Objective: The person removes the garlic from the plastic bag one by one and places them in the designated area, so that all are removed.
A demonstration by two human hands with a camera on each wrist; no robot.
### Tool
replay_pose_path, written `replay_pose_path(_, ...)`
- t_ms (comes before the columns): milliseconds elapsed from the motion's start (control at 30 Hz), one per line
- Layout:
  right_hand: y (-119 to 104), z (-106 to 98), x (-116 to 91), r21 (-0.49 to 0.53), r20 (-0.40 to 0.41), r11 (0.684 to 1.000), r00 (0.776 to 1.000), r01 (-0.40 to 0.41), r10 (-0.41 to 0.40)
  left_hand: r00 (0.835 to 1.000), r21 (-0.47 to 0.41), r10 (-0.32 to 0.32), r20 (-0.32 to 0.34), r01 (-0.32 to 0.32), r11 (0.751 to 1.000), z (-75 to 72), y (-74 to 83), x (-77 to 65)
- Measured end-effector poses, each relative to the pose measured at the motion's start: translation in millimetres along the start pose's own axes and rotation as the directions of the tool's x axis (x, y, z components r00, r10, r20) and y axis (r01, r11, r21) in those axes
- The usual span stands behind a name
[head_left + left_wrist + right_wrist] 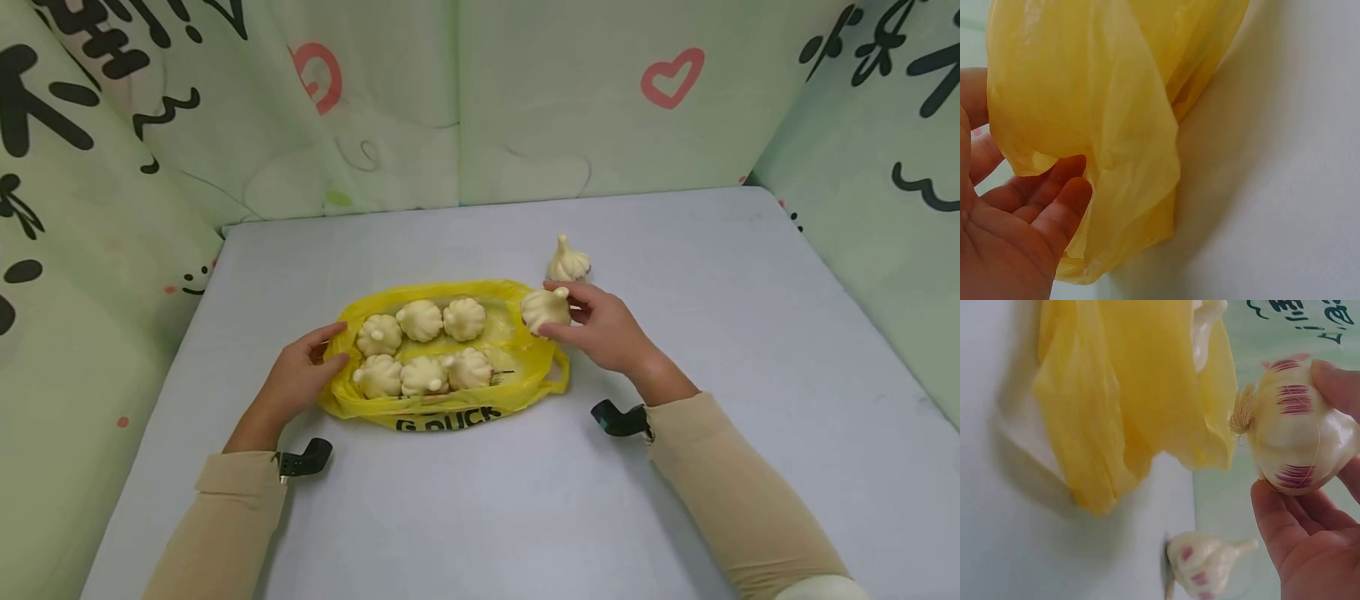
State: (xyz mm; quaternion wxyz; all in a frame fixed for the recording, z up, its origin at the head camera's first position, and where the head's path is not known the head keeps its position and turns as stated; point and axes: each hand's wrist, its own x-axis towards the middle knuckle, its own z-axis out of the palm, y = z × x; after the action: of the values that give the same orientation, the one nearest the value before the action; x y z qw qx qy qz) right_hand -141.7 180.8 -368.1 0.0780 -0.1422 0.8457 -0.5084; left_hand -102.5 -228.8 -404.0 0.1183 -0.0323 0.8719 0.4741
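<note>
A yellow plastic bag [517, 358] lies spread with its mouth upward, several garlic bulbs [424, 375] arranged inside in two rows. At its left end, my left hand [296, 375] holds the bag's edge; the left wrist view shows fingers [1063, 215] at the folds of thin yellow plastic [1129, 125]. My right hand [607, 329] grips another garlic bulb [545, 310] between thumb and fingers, over the bag's right end. In the right wrist view that bulb [1288, 434] shows dry roots and purple streaks. One more bulb [567, 260] stands on the table just beyond the right hand.
The white table [465, 517] runs back to a pale green printed curtain [525, 100], which also hangs at both sides. A loop-like bag handle [558, 375] sticks out at the right end. Black wrist cameras [306, 458] sit on both wrists, near the tabletop.
</note>
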Motion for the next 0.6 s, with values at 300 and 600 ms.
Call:
replay_pose_path(300,11,-32,3,-0.022,-0.069,0.995,0.993,-0.095,0.093,1.0,-0.017,0.013,-0.008,-0.013,1.0,1.0,-1.7,0.9)
replay_pose_path(600,25,-58,4,-0.074,-0.143,0.986,0.98,-0.152,0.14,1.0,-0.036,0.013,-0.022,-0.014,0.999,1.9,-4.5,1.8)
